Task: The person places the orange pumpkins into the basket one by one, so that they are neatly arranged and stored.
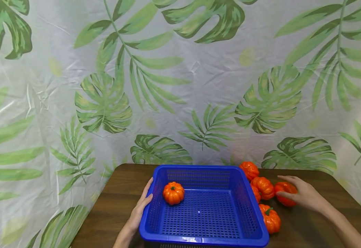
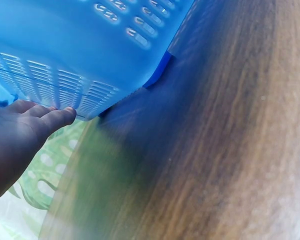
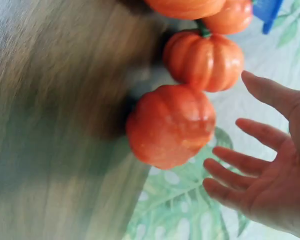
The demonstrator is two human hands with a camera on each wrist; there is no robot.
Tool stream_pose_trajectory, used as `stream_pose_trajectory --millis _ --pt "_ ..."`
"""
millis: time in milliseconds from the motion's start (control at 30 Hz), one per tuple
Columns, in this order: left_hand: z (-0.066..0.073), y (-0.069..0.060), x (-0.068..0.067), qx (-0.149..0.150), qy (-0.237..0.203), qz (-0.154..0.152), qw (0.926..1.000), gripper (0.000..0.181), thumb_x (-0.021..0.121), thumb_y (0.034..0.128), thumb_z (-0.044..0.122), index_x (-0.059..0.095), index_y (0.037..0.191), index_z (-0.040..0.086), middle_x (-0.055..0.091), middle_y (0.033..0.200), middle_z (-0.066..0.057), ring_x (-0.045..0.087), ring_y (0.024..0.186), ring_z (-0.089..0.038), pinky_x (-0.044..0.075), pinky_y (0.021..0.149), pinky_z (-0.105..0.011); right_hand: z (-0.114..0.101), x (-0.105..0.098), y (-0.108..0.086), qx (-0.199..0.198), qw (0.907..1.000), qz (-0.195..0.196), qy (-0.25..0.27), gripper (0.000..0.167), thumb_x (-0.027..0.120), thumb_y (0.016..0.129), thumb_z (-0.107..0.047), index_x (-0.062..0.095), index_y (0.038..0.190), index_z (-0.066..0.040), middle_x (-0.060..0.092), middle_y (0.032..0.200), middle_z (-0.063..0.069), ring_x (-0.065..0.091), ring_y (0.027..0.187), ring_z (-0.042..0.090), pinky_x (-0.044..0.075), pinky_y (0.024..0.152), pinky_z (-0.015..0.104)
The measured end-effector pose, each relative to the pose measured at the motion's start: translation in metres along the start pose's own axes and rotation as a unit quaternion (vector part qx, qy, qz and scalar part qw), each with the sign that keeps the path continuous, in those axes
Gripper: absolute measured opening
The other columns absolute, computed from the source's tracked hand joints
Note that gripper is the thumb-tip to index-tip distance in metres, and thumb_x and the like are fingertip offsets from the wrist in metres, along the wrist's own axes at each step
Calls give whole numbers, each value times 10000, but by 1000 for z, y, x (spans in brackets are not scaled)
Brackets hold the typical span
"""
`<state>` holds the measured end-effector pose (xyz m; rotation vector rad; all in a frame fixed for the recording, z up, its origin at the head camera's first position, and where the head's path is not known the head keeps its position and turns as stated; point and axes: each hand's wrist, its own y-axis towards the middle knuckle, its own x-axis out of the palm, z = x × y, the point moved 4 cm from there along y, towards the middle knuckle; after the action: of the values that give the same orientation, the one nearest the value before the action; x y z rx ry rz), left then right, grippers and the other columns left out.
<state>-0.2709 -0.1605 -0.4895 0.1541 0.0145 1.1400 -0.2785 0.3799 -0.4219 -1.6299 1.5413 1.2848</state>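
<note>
A blue plastic basket [image 1: 199, 239] with slotted walls sits on the table, one small orange pumpkin [image 1: 173, 193] inside it at the left. My left hand [image 1: 137, 210] rests against the basket's left side; the left wrist view shows its fairly straight fingers [image 2: 60, 117] along the outer wall. To the right of the basket, my right hand [image 1: 307, 194] reaches around the rightmost pumpkin [image 1: 285, 193]. In the right wrist view, fingers [image 3: 240, 162] and thumb are spread, with a gap between them and that pumpkin [image 3: 172, 125], whose stem is hidden.
Several more pumpkins cluster along the basket's right wall, among them a back one [image 1: 249, 170], a middle one [image 1: 263, 188] and a front one [image 1: 270, 218]. The brown wooden table [image 1: 106, 210] ends at a leaf-patterned curtain [image 1: 211, 86] behind.
</note>
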Motion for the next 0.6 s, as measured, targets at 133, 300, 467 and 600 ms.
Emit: stream_pose_trajectory --millis 133,300,467,600 --pt "0 0 -1 11 31 18 10000 594 241 1145 276 -19 1678 239 -41 1744 -101 416 1402 -15 412 1081 -228 10 6 5 -19 9998 64 -198 635 829 871 -290 614 1337 84 584 1272 422 549 1160 630 475 884 707" --pt "-1 0 -1 34 30 0 10000 594 237 1146 266 -25 1678 234 -42 1743 -104 419 1401 -15 413 1082 -227 17 11 11 -26 9993 79 -372 602 841 852 -285 650 1283 91 650 1213 377 586 1128 600 486 880 693" --pt "-1 0 -1 31 10 -74 10000 600 234 1146 276 -44 1676 235 -55 1741 -112 437 1392 -31 427 1078 -246 21 13 14 -21 9988 105 -484 565 856 828 -262 683 1238 87 687 1162 346 609 1091 586 502 849 683" --pt "0 0 -2 41 21 -144 9999 606 236 1146 279 -57 1675 226 -58 1740 -119 445 1390 -48 433 1077 -262 23 16 16 -38 9986 155 -499 573 882 787 -237 688 1217 90 696 1116 343 633 1035 566 522 804 656"
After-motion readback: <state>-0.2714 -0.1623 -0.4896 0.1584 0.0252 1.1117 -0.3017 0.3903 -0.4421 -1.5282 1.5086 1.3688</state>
